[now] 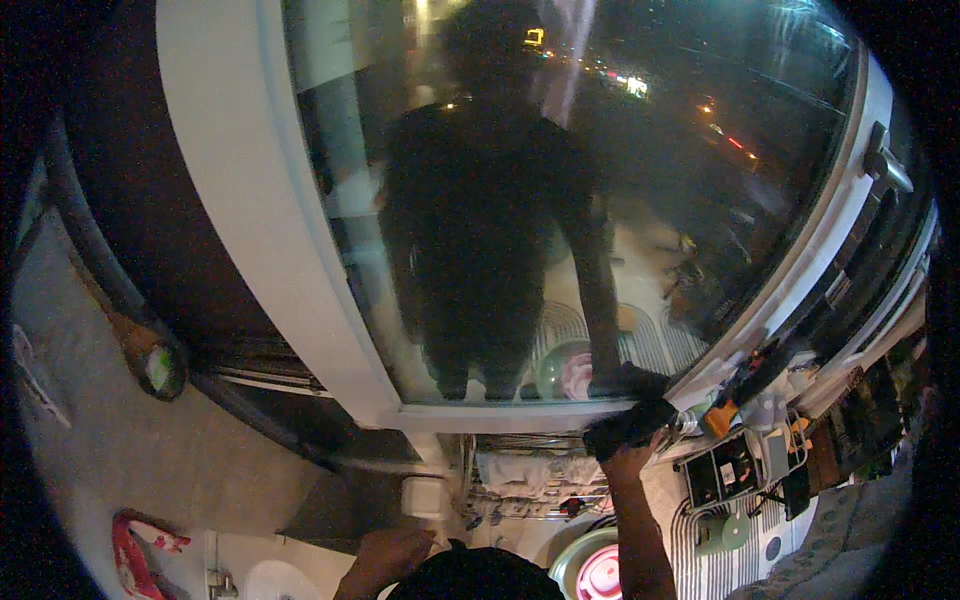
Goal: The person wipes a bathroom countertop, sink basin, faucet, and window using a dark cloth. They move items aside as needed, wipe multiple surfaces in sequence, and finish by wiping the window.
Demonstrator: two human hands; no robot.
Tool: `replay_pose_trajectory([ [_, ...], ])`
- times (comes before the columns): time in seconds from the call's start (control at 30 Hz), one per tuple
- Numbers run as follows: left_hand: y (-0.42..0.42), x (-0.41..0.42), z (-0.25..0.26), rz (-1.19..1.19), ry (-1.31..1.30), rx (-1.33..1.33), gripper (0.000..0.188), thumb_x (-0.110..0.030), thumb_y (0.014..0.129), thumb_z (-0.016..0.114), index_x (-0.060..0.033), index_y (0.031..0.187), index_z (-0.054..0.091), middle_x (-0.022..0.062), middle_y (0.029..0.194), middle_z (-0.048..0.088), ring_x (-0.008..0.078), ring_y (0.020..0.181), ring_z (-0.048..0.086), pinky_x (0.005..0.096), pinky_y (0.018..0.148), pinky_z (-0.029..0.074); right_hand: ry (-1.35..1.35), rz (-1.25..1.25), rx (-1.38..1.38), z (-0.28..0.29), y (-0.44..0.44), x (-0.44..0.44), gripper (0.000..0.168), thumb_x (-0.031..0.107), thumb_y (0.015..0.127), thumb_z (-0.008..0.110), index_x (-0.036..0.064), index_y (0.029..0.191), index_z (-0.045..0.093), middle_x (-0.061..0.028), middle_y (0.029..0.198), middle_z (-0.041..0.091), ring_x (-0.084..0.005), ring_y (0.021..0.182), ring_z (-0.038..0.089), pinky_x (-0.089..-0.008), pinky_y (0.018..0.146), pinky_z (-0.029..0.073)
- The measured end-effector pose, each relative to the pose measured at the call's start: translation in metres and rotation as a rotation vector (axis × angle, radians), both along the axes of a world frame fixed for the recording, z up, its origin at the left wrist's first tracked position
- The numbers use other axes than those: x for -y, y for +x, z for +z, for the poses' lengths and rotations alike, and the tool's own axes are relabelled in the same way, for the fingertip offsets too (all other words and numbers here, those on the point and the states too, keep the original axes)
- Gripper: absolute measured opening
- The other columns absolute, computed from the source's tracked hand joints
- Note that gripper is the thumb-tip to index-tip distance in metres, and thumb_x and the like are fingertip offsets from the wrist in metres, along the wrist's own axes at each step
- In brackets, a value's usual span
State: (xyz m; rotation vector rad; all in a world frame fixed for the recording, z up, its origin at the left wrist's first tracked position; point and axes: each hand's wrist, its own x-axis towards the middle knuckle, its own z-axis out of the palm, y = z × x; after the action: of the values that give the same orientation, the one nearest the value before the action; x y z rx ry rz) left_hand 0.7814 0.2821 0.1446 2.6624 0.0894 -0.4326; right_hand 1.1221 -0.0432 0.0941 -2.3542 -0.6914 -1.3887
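Note:
A white-framed window pane (480, 225) stands before me, dark behind, with my reflection in it. My right hand (634, 442) holds a dark cloth (630, 427) against the lower right corner of the frame. My left hand (394, 555) is low at the bottom of the view, near my body; its fingers look curled, but whether it holds anything cannot be told. A metal window handle (889, 165) sits on the frame's right side.
Below the window are a drying rack (540, 480) with cloths and a green basin (566, 559) with a pink one inside. A sink (277, 581) lies lower left, a folding chair (720, 472) to the right.

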Motion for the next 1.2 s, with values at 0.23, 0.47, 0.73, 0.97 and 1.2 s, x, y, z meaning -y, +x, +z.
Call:
replay_pose_trajectory([
  [0.23,0.02,0.0,0.028,-0.137,0.014,-0.101,0.023,-0.022,0.098,0.055,-0.0126,0.116,0.067,0.0127,0.101,0.069,0.033,0.09,0.067,0.0463,0.074,0.055,0.252,0.118,-0.205,-0.081,-0.013,-0.085,0.071,0.052,0.094,0.06,0.011,0.15,0.042,-0.0141,0.145,0.05,-0.0344,0.127,0.051,-0.0532,0.115,0.034],
  [0.47,0.003,-0.014,0.006,-0.055,0.029,0.149,0.02,-0.023,0.101,0.054,-0.011,0.111,0.067,0.0105,0.085,0.059,0.0274,0.073,0.056,0.043,0.063,0.048,-0.435,0.679,-0.479,-0.08,-0.061,-0.23,0.048,0.042,0.084,0.065,0.013,0.122,0.068,-0.0142,0.128,0.062,-0.0391,0.12,0.055,-0.0559,0.113,0.036],
  [0.73,-0.032,-0.033,-0.043,0.024,0.125,0.535,0.02,-0.024,0.104,0.054,-0.0092,0.106,0.068,0.008,0.067,0.047,0.0211,0.054,0.043,0.0394,0.05,0.039,-0.726,0.626,0.149,0.05,-0.006,-0.361,0.048,0.03,0.079,0.071,-0.003,0.114,0.069,-0.0237,0.115,0.062,-0.0423,0.119,0.052,-0.0606,0.111,0.034],
  [0.97,-0.086,-0.048,-0.059,0.167,0.18,0.526,0.02,-0.024,0.102,0.054,-0.0107,0.109,0.067,0.0085,0.076,0.055,0.0229,0.062,0.049,0.0407,0.056,0.043,0.027,0.527,0.283,0.432,-0.092,-0.37,0.068,0.015,0.073,0.072,-0.014,0.131,0.051,-0.0387,0.15,0.034,-0.0546,0.147,0.023,-0.0549,0.126,0.014],
  [1.2,-0.056,-0.052,-0.021,0.093,-0.042,0.369,0.019,-0.021,0.098,0.055,-0.0118,0.112,0.065,0.0105,0.089,0.064,0.029,0.079,0.061,0.0451,0.069,0.052,-0.015,0.441,0.574,0.466,-0.092,-0.372,0.065,0.017,0.073,0.07,-0.01,0.129,0.053,-0.0362,0.148,0.038,-0.0572,0.144,0.024,-0.0571,0.124,0.017],
])
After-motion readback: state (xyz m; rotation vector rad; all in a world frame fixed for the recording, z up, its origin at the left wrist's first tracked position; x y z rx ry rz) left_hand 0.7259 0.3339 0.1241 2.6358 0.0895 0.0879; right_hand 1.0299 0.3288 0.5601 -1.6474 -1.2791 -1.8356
